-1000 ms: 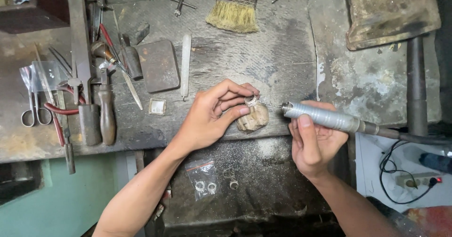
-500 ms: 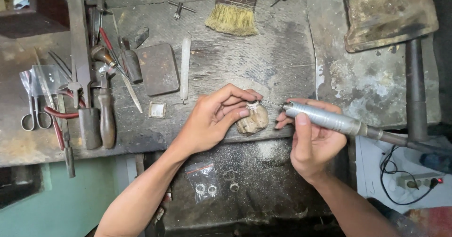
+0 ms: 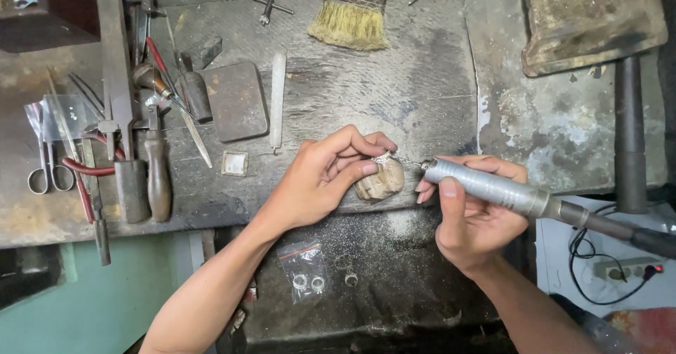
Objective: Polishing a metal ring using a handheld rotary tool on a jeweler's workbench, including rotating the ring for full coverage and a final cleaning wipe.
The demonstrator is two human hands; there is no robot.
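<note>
So the left hand (image 3: 320,181) has its fingers pinched around a small silvery ring (image 3: 381,158), propped on a worn wooden peg (image 3: 380,180) at the front edge of the desk (image 3: 422,79). The right hand (image 3: 475,217) is wrapped around a grey rotary handpiece (image 3: 493,188), and its thin bit touches the ring from the right. Just below, in a dusty tray, there's a little plastic bag (image 3: 304,269) with a couple of rings in it. Over on the left sit scissors (image 3: 49,171), pliers and files in a heap, a flat metal block (image 3: 238,100), and a yellow-handled brush (image 3: 352,13) up top.
</note>
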